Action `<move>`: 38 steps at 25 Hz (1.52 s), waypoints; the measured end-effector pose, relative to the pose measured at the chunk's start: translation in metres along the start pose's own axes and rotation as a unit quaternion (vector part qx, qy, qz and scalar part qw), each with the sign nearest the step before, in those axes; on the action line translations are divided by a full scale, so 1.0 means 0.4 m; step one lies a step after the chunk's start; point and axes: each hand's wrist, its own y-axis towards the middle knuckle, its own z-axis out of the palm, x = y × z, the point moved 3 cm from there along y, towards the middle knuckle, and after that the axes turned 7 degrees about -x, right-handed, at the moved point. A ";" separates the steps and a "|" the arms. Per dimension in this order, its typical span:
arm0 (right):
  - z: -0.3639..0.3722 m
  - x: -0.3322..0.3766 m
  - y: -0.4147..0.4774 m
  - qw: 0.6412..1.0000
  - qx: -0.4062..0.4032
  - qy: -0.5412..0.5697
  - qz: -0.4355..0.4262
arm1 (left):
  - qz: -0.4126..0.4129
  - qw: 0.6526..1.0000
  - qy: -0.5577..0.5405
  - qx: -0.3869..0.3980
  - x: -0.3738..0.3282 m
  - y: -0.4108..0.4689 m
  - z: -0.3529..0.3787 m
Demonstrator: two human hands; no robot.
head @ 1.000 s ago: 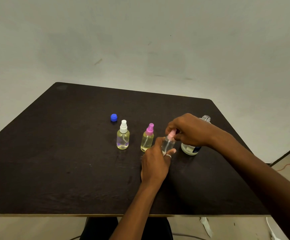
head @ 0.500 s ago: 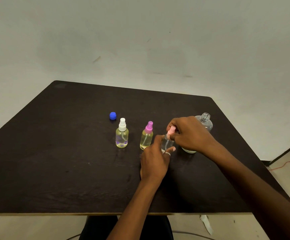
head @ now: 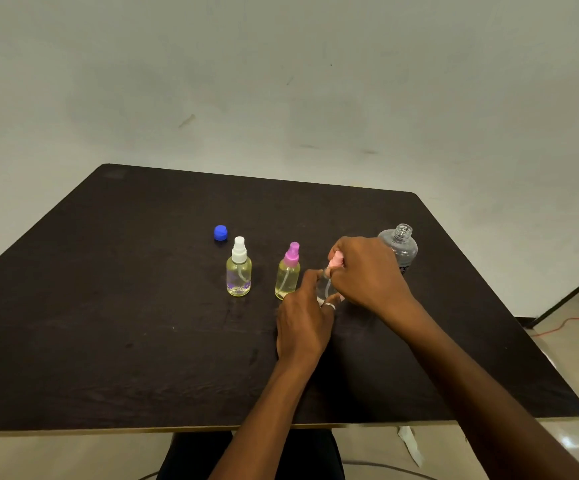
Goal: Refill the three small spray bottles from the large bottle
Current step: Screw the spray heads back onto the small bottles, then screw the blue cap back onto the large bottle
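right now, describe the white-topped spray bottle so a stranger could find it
Start at the dark table, then the blue cap near its middle. The white-topped bottle stands just in front of it, leftmost in the row; its neighbour has a purple top.

Fingers (head: pixel 349 247) curled, left hand (head: pixel 303 323) beside right hand (head: pixel 367 275).

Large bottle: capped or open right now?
Open. The large bottle stands upright with its threaded neck bare; a blue cap lies apart on the table, beyond the white-topped spray bottle.
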 end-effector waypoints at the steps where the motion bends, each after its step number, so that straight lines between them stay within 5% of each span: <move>1: 0.000 0.001 -0.001 1.000 0.001 0.000 0.002 | -0.001 1.000 0.001 0.000 0.000 0.000 0.000; 13: 0.004 0.000 -0.006 1.000 0.001 0.004 0.009 | 0.012 1.000 -0.025 0.008 -0.008 -0.008 -0.004; 23: -0.010 -0.006 -0.005 0.999 0.027 -0.023 -0.002 | 0.039 0.997 0.009 -0.066 0.020 -0.050 -0.084; 31: -0.092 0.099 0.045 0.996 -0.020 0.034 -0.076 | 0.039 0.983 0.128 -0.123 0.077 -0.028 -0.263; 38: -0.033 0.229 0.211 0.977 0.080 0.095 -0.173 | 0.018 0.951 0.308 -0.010 0.132 0.027 -0.290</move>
